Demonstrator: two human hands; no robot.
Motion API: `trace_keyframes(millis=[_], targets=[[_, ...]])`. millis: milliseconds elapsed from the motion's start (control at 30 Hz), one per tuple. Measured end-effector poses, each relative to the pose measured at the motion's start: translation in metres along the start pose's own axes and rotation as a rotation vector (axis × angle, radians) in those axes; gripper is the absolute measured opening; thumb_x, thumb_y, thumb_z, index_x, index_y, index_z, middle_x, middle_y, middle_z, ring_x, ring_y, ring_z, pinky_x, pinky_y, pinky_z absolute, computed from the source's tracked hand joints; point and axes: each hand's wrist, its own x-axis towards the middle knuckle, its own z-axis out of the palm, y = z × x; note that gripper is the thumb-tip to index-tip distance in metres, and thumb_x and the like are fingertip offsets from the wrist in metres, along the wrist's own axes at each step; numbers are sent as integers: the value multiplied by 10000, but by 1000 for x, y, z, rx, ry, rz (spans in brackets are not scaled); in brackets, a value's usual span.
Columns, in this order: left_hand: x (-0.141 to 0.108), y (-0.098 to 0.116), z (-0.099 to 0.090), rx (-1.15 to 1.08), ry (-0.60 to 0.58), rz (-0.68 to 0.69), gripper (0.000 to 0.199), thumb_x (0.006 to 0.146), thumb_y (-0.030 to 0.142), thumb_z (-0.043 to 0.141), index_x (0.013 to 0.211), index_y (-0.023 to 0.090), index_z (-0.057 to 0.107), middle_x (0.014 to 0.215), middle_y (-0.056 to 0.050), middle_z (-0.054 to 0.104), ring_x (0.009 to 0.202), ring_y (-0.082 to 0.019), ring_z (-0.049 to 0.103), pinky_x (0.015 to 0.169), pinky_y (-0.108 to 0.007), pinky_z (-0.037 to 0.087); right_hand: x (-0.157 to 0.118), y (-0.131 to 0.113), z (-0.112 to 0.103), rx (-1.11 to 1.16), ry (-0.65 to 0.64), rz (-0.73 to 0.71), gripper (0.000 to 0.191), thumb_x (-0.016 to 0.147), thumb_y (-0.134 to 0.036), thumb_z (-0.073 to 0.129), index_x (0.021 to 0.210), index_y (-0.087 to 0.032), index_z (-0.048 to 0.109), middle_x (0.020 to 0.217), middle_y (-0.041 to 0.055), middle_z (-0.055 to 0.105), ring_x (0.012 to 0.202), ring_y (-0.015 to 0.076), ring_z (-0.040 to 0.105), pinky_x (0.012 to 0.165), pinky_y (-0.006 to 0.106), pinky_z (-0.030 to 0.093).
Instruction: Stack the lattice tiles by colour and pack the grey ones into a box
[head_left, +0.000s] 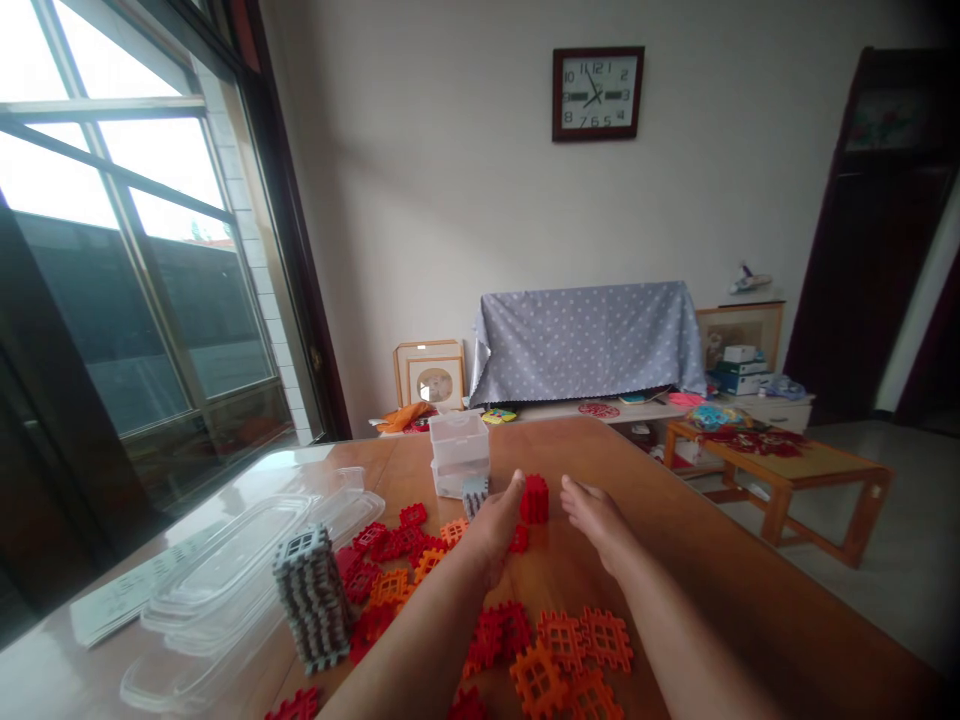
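A small upright stack of red lattice building tiles stands on the table between my hands. My left hand is at the stack's left side with its thumb pointing up; whether it touches the tiles I cannot tell. To the right, my right hand is stretched out with a gap between it and the stack. Neither hand grips anything that I can see. Loose orange tiles and red tiles lie around my forearms. A tall stack of grey tiles rises at the left, and a shorter grey stack is behind my left hand.
Clear plastic boxes are stacked toward the table's far edge. Transparent lids lie at the left over a printed sheet. Beyond the wooden table are a cloth-covered object and a low wooden stool.
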Motion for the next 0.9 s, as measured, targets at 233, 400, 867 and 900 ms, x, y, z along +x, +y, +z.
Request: trace_keyframes(millis=[233,400,867,900], targets=[[-96,-9,-42,457,-309,174,408,894,539,567,813,147,646,697,15,537,645,-122,449,606,-236,348,-69,-9,29,-64,-330,-187,372,912,-504,515,820,-174,661,749,36,713,722,171,667,664,248,479],[-121,-28,-58,530,-219,302,172,872,258,496,808,156,619,734,25,546,679,-116,449,604,-223,323,-113,-12,58,-526,-322,-567,329,940,-371,481,663,-197,514,641,-22,610,646,135,575,582,241,313],[-123,-54,-64,1167,-82,417,199,860,281,505,823,234,695,833,-39,743,718,-186,644,632,-245,416,-115,7,60,-844,-443,-588,343,976,-388,418,692,-209,487,670,3,659,614,141,565,572,280,239],[-123,-53,-65,1180,-84,433,199,865,294,511,830,236,698,845,-39,747,727,-187,650,634,-246,415,-113,8,59,-838,-443,-589,348,978,-399,418,695,-210,492,672,-1,657,616,140,562,572,278,241]])
